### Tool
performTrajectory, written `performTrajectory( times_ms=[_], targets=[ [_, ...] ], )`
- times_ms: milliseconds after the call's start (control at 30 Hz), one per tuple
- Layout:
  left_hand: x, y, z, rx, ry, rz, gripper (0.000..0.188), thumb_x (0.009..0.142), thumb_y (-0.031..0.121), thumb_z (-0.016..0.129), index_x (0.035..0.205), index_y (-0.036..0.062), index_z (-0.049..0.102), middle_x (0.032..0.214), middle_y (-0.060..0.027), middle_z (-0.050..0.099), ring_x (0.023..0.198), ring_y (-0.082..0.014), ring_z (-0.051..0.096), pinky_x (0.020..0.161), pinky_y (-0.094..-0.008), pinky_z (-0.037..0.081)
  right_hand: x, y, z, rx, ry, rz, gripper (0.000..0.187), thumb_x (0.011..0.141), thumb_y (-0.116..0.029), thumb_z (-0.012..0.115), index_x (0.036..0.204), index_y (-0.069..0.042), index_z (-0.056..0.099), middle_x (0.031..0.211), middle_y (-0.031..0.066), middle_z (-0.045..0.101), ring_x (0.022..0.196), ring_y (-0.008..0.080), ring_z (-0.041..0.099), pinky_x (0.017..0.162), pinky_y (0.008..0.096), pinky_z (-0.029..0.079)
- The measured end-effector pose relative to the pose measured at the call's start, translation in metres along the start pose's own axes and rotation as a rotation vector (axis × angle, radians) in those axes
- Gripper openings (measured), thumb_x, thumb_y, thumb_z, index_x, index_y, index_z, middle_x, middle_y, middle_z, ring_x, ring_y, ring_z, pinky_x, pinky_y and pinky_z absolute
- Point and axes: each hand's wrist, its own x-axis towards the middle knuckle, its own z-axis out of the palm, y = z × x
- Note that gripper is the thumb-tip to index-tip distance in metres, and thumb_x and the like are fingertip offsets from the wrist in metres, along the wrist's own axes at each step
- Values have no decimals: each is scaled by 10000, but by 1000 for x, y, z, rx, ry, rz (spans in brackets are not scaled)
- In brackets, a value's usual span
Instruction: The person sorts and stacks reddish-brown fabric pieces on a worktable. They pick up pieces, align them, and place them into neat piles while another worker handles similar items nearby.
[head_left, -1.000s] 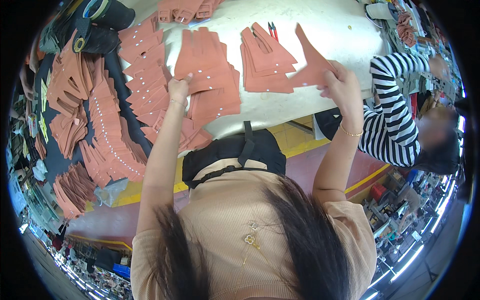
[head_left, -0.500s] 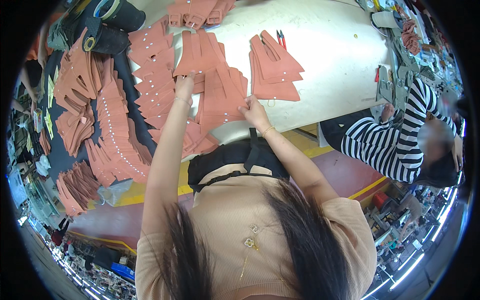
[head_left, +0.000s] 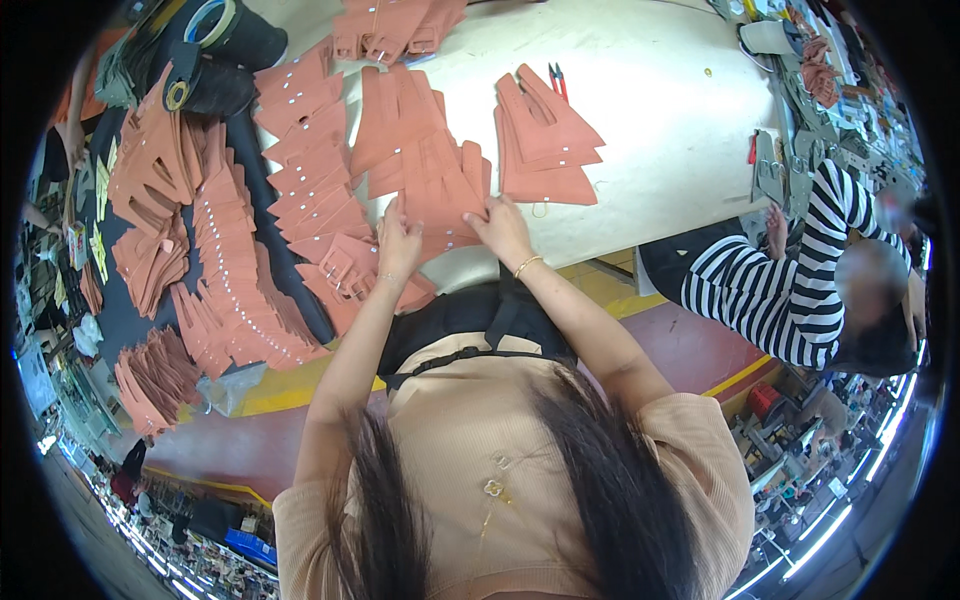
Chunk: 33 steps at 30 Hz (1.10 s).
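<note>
Smooth, matt coral panels [head_left: 310, 165], narrow at one end and flaring at the other, lie across a pale, wrinkled tabletop [head_left: 670, 120]. I count two dark, rounded tubs [head_left: 222, 92] at far left, one red-handled tool [head_left: 558, 85] farther off, and one overlapping stack [head_left: 545, 145] at right. The left hand [head_left: 400, 243] and right hand [head_left: 504, 232] grasp opposite edges of one panel [head_left: 436, 200], near the middle, over a pile [head_left: 385, 125]. It looks flat, unfolded and evenly coloured, its wide end toward the person.
</note>
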Motion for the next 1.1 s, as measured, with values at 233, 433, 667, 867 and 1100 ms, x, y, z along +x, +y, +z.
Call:
performTrajectory(
  times_ms=[233,433,667,867,1100],
  targets=[
    [8,-19,7,-157,79,-40,438,859,199,604,1243,29,478,1051,-181,569,1002,-299,513,919,-406,393,-2,-43,-69,108,40,-181,197,807,-140,641,926,-8,554,790,205,626,745,403,611,656,454,489],
    [11,-19,4,78,-8,20,454,836,243,626,1203,2,513,1046,-168,570,1005,-298,518,894,-401,411,50,-50,-190,233,54,-207,254,837,-172,641,1065,-62,621,823,132,658,697,202,631,677,325,504],
    [8,-5,0,158,-14,12,435,812,237,645,1156,-6,537,962,-155,590,980,-305,539,882,-403,425,149,16,-265,491,253,-257,388,843,-247,657,1149,-21,581,964,107,665,820,148,633,704,274,519],
    [4,6,-1,267,29,62,366,768,205,672,1057,-3,586,981,-203,575,949,-346,569,845,-422,455,152,118,-215,34,569,189,650,750,-293,734,1288,-43,468,1180,203,570,1057,309,588,886,388,479],
    [18,-2,2,279,-92,16,271,734,177,724,924,-1,649,879,-161,634,832,-293,615,759,-381,482,55,111,-140,30,284,213,311,779,-163,681,1040,-8,611,938,139,619,831,280,611,770,379,488]
  ],
)
